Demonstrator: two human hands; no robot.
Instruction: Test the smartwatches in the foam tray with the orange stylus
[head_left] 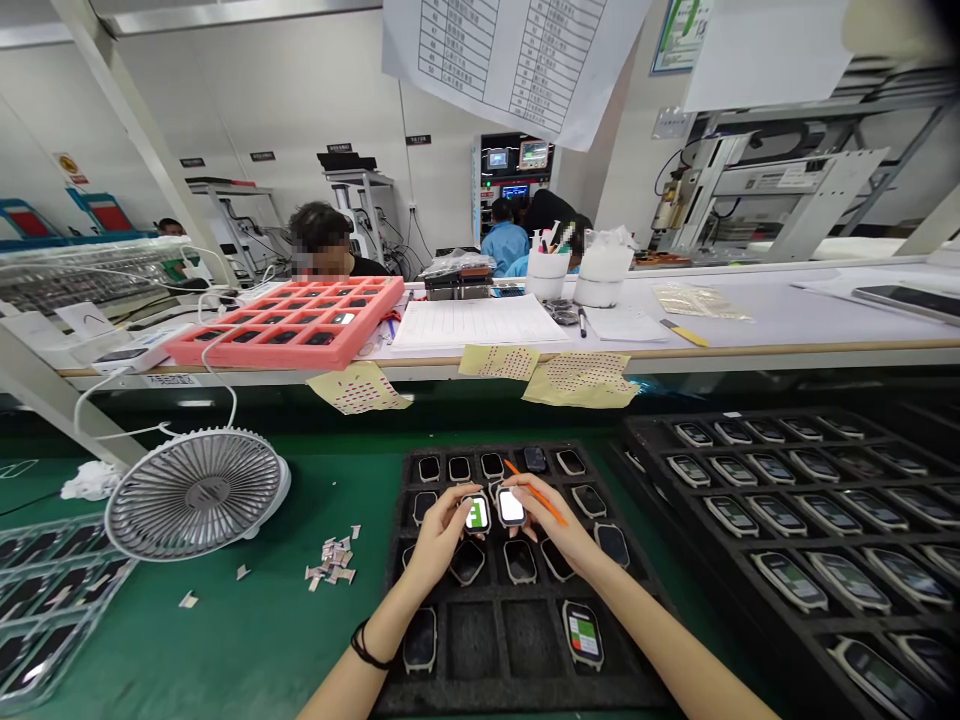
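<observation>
My left hand (444,530) grips a smartwatch (475,514) whose lit screen is green and white. Close beside it, my right hand (551,512) holds another smartwatch (511,507) with a bright white screen. An orange stick-like tool (541,497), perhaps a pen, also lies across the right hand's fingers. Both hands are over a black foam tray (465,690) with watches in many of its pockets. Most of those screens are dark, but one watch (583,635) at the lower right shows green, white and red. My fingertips partly cover the watches' edges.
Another black tray (694,500) of watches stands at the right. A grey fan (199,495), small scraps (330,562) and a clear tray (56,610) are on the left. The shelf (480,358) ahead carries a pink foam tray (292,325). Other people sit beyond it.
</observation>
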